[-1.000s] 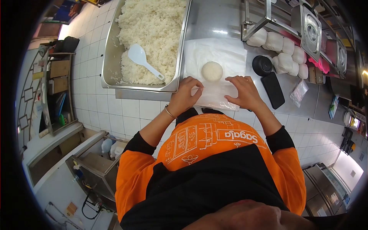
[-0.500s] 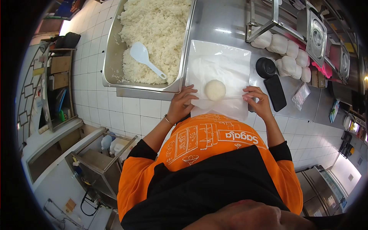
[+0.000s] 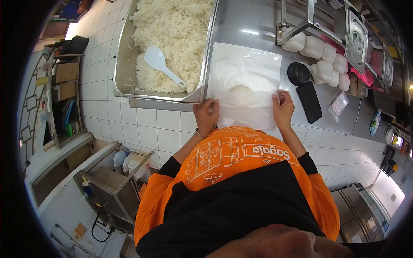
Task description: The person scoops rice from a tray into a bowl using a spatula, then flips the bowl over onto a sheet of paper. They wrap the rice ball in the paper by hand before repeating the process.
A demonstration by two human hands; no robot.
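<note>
A round mound of rice (image 3: 241, 89) lies on a sheet of white translucent paper (image 3: 245, 60) at the front of the steel counter. The near part of the paper is folded over the mound, so only its far rim shows uncovered. My left hand (image 3: 207, 116) pinches the left edge of the fold, close to the corner of the rice tray. On the other side my right hand (image 3: 283, 109) pinches the fold's right edge, beside a black phone (image 3: 309, 102).
A deep metal tray (image 3: 159, 98) of loose rice holds a pale blue paddle (image 3: 160, 63). Right of the paper are a round black object (image 3: 298, 74), several white wrapped bundles (image 3: 313, 47), a small plastic packet (image 3: 338, 106) and a metal rack (image 3: 297, 32).
Both hands have brought the near edge of the paper up and over the rice mound, which was fully uncovered before.
</note>
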